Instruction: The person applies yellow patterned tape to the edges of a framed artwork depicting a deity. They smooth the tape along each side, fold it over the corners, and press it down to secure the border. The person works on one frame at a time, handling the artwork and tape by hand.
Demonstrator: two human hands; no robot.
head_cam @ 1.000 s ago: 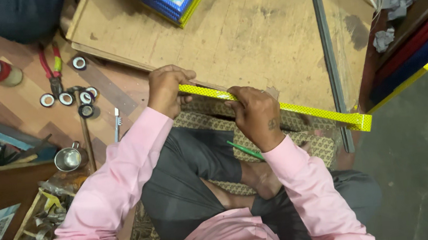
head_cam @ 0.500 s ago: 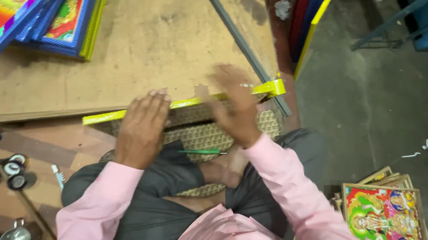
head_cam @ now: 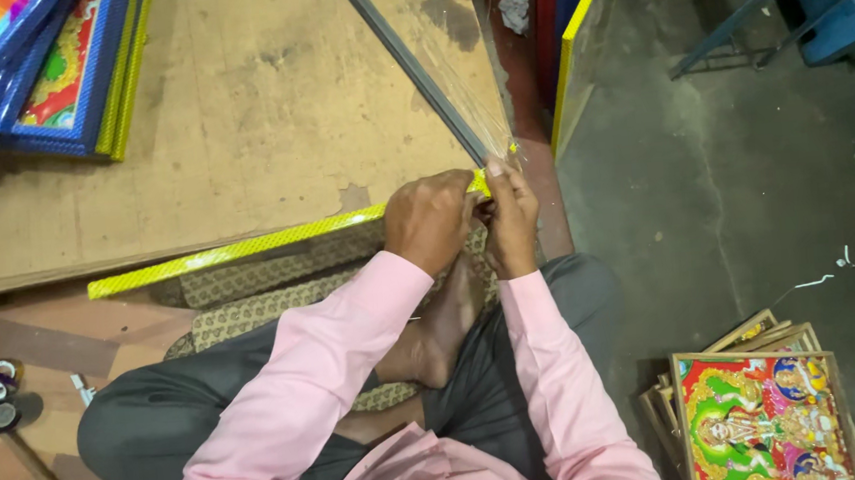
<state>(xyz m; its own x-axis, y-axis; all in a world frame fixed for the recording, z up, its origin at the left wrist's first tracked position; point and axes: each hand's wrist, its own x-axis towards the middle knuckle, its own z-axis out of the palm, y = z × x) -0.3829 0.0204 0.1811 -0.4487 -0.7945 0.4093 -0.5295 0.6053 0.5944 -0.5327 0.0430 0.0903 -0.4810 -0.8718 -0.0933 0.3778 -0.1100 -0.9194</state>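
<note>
Head view: both hands meet at one end of a yellow frame strip (head_cam: 248, 249), left hand (head_cam: 430, 220) and right hand (head_cam: 509, 216) clamped on it, beside a grey metal bar (head_cam: 413, 68).

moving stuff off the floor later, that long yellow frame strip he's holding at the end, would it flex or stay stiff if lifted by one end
The yellow strip lies dead straight along the board edge, so it is probably fairly stiff, though so long and thin it may sag a little. Its glossy face looks slippery. Both the left hand and right hand pinch one end, which hints it is light.
</note>
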